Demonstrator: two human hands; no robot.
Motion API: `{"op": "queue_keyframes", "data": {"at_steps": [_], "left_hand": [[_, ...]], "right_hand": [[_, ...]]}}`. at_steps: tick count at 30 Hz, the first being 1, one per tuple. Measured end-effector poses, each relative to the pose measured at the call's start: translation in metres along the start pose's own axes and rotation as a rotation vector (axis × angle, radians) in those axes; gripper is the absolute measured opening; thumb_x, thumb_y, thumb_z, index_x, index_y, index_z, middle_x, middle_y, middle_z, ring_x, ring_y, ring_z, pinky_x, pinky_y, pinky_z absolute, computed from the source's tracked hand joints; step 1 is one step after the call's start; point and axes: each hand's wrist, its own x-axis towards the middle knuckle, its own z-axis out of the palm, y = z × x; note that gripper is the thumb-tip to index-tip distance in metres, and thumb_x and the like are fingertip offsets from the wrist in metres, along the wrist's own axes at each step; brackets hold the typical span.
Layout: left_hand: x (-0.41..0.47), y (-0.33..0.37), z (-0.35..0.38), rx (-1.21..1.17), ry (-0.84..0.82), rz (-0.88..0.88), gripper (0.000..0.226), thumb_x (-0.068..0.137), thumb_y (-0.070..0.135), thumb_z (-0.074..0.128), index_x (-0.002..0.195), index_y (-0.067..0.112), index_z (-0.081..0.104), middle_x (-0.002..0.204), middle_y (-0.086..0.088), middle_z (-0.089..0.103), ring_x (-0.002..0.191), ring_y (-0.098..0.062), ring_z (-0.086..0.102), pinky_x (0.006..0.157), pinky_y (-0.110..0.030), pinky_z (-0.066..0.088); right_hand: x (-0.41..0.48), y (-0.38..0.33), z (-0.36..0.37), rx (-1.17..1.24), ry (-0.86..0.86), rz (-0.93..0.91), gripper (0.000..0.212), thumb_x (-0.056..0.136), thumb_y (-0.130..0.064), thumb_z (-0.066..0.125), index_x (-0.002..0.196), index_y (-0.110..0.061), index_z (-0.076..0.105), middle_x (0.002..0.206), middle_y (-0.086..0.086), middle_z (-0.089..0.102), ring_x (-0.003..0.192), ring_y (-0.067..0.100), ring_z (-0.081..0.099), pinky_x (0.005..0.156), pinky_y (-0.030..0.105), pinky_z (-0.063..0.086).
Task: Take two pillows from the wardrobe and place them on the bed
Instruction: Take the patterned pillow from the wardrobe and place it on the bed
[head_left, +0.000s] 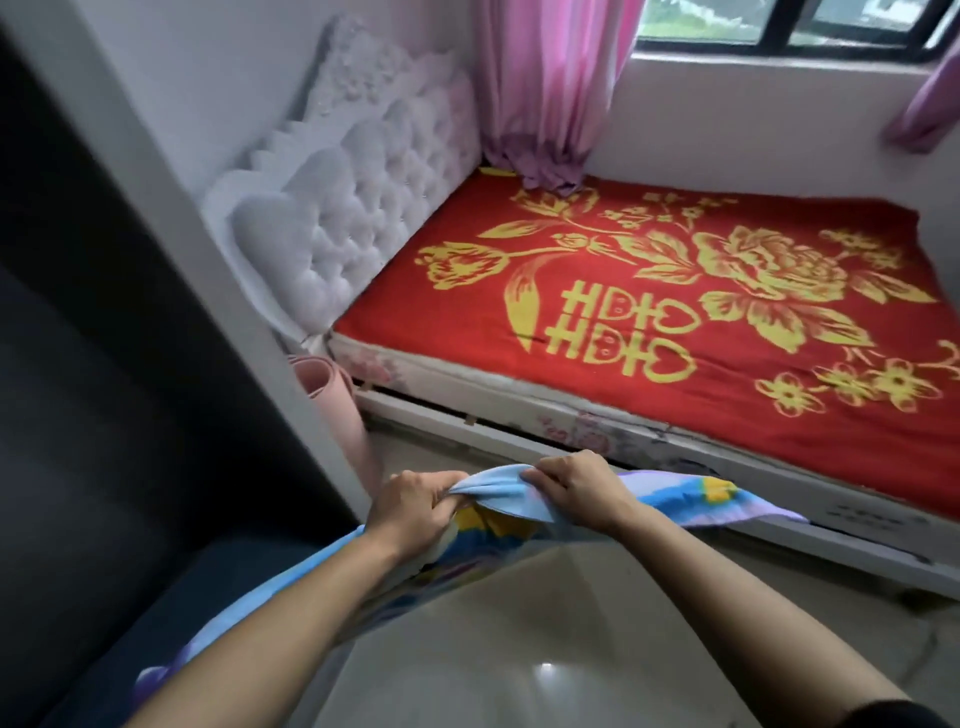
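Observation:
My left hand (413, 506) and my right hand (576, 486) both grip the bunched top edge of a light blue pillow (675, 493) with yellow and purple print. The pillow hangs in front of me above the floor, just short of the bed's near side. One end trails toward the lower left under my left forearm; the other spreads right along the bed frame. The bed (649, 291) lies ahead, covered by a red blanket with gold flowers, nothing resting on it. The dark wardrobe (104, 364) fills the left side. A second pillow cannot be made out.
A white tufted headboard (353, 197) stands at the bed's left end. A rolled pink mat (332, 400) leans between wardrobe and bed. Pink curtains (545, 88) hang at the far corner below a window (779, 26). Glossy tile floor (519, 623) lies below my arms.

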Motion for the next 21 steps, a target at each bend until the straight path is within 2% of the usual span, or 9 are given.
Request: {"op": "queue_keyframes", "data": {"at_steps": [2,5,7,9,12,15,18,21], "left_hand": [[0.025,0.020,0.007,-0.040,0.008,-0.053,0.022,0.084,0.052,0.063,0.106,0.051,0.066,0.088,0.018,0.074,0.079,-0.004,0.066,0.062,-0.022,0.042],[0.056,0.032,0.009,-0.212,-0.032,-0.209,0.039,0.072,0.068,0.068,0.102,0.043,0.069,0.091,0.023,0.072,0.084,0.006,0.064,0.072,-0.018,0.051],[0.077,0.028,0.014,-0.376,-0.084,-0.288,0.046,0.075,0.068,0.065,0.109,0.037,0.069,0.100,0.020,0.070,0.094,0.005,0.063,0.085,-0.021,0.052],[0.097,0.019,0.022,-0.490,-0.109,-0.309,0.035,0.084,0.057,0.063,0.108,0.034,0.072,0.103,0.018,0.072,0.100,0.001,0.064,0.093,-0.030,0.053],[0.135,0.007,0.035,-0.550,-0.037,-0.341,0.014,0.087,0.039,0.069,0.094,0.030,0.077,0.088,0.013,0.076,0.086,-0.007,0.069,0.083,-0.037,0.058],[0.188,-0.010,0.044,-0.562,0.091,-0.363,0.005,0.084,0.023,0.074,0.083,0.022,0.079,0.075,0.007,0.076,0.072,-0.012,0.069,0.073,-0.041,0.058],[0.247,-0.021,0.037,-0.587,0.183,-0.356,0.004,0.083,0.023,0.075,0.082,0.021,0.079,0.075,0.010,0.075,0.072,-0.009,0.069,0.071,-0.035,0.057],[0.307,-0.037,0.022,-0.641,0.247,-0.317,0.006,0.083,0.025,0.075,0.078,0.026,0.077,0.073,0.011,0.074,0.067,-0.008,0.068,0.068,-0.033,0.056]], "right_hand": [[0.008,0.026,-0.016,0.028,0.119,-0.026,0.041,0.098,-0.038,0.051,0.064,-0.017,0.056,0.061,0.008,0.062,0.061,0.032,0.055,0.059,0.032,0.034],[0.029,0.050,-0.032,0.055,0.231,-0.068,0.038,0.098,-0.033,0.053,0.066,-0.015,0.059,0.064,0.007,0.066,0.063,0.031,0.059,0.057,0.031,0.033],[0.047,0.062,-0.042,0.061,0.281,-0.106,0.031,0.098,-0.029,0.054,0.071,-0.016,0.062,0.067,0.003,0.068,0.064,0.027,0.059,0.058,0.030,0.032],[0.066,0.071,-0.050,0.079,0.314,-0.134,0.027,0.097,-0.027,0.056,0.074,-0.017,0.065,0.068,0.001,0.068,0.065,0.020,0.058,0.058,0.026,0.028],[0.102,0.081,-0.059,0.091,0.297,-0.133,0.026,0.097,-0.028,0.057,0.077,-0.017,0.068,0.067,-0.001,0.067,0.067,0.016,0.054,0.058,0.024,0.026],[0.145,0.090,-0.066,0.080,0.303,-0.098,0.029,0.096,-0.033,0.059,0.076,-0.016,0.071,0.062,-0.001,0.065,0.054,0.014,0.047,0.055,0.027,0.028],[0.198,0.094,-0.094,0.098,0.276,-0.013,0.027,0.094,-0.038,0.061,0.083,-0.018,0.075,0.060,-0.003,0.066,0.053,0.014,0.053,0.054,0.031,0.040],[0.250,0.098,-0.128,0.073,0.187,0.046,0.028,0.092,-0.042,0.062,0.073,-0.023,0.071,0.050,-0.012,0.056,0.050,0.006,0.051,0.051,0.023,0.036]]}}
